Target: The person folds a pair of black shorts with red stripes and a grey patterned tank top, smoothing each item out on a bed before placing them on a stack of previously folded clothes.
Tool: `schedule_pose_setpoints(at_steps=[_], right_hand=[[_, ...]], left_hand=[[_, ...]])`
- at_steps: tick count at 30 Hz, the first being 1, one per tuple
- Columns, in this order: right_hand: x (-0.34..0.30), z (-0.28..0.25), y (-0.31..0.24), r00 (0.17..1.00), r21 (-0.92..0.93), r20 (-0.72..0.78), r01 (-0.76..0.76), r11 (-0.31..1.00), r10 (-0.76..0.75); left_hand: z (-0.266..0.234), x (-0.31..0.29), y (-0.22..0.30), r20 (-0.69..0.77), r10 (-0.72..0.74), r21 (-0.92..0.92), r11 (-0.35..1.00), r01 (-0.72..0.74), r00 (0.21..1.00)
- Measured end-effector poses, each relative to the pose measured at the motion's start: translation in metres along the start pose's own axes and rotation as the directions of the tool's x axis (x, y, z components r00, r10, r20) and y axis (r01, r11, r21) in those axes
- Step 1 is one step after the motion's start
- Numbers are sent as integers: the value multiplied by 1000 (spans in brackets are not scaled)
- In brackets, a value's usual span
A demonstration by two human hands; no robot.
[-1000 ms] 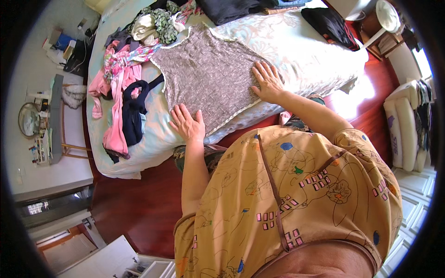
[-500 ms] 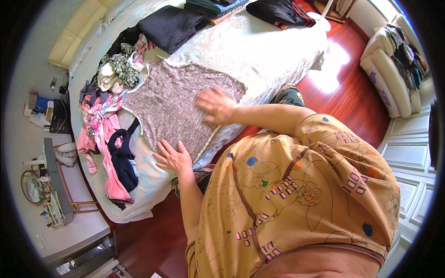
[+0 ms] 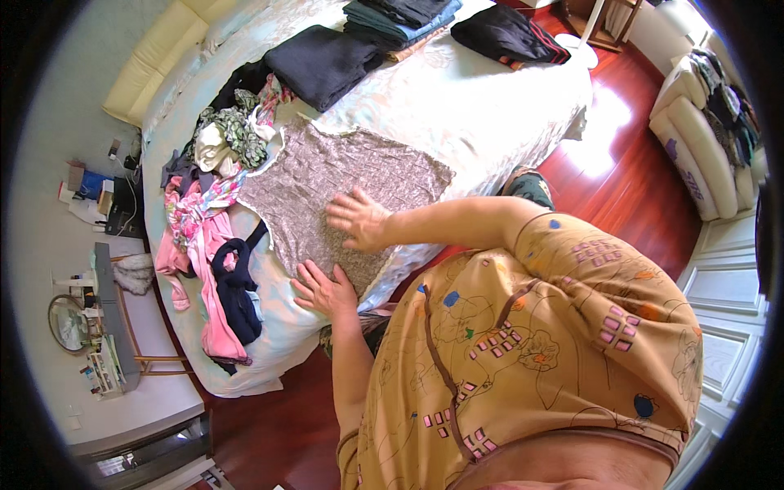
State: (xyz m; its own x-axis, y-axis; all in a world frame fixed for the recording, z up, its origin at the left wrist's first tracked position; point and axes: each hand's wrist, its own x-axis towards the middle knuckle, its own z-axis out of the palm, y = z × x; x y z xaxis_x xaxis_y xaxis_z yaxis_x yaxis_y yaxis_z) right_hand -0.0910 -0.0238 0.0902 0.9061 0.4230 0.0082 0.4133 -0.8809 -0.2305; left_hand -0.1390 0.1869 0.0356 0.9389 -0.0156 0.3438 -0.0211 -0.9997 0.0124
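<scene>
A grey-brown mottled sleeveless top [image 3: 343, 163] with a pale edging lies spread flat on the bed [image 3: 498, 106]. My left hand [image 3: 327, 292] rests on its near-left corner, fingers spread. Flat on the cloth, a little farther off and to the right, lies my right hand [image 3: 359, 220] with its fingers apart. Neither hand grips anything. Left of the top is a loose heap of clothes: a pink garment [image 3: 214, 318], a dark navy garment [image 3: 237, 286] and a green-and-white patterned cloth [image 3: 241, 135].
Folded black trousers [image 3: 322, 65] and a stack of folded dark clothes [image 3: 400, 24] sit on the bed's far side, with a black garment [image 3: 506, 37] to their right. A cream armchair [image 3: 694, 155] piled with clothes stands at right; a desk [image 3: 139, 412] is at left.
My right hand has slid leftward over the top, nearer my left hand. My left hand stays on the same corner. The whole view has shifted slightly.
</scene>
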Motion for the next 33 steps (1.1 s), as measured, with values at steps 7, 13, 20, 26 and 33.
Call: schedule_pose_setpoints(at_steps=[7,13,20,26,33], right_hand=[[14,-10,60,977,-29,-35,-214,976,212],[-1,-21,156,843,-79,-124,-534,842,523],[32,-22,52,980,-220,-94,-194,956,178],[57,-14,53,974,-143,-15,-225,964,226],[54,-43,160,890,-173,0,-449,877,456]], left_hand=[[-2,-3,-5,20,-17,13,1000,17,1000],[2,-5,-4,-17,-9,0,1000,9,1000],[-5,-2,-2,36,-29,-32,999,30,999],[-2,-4,-11,49,-42,-28,999,43,998],[4,-4,-9,44,-53,-62,996,56,998]])
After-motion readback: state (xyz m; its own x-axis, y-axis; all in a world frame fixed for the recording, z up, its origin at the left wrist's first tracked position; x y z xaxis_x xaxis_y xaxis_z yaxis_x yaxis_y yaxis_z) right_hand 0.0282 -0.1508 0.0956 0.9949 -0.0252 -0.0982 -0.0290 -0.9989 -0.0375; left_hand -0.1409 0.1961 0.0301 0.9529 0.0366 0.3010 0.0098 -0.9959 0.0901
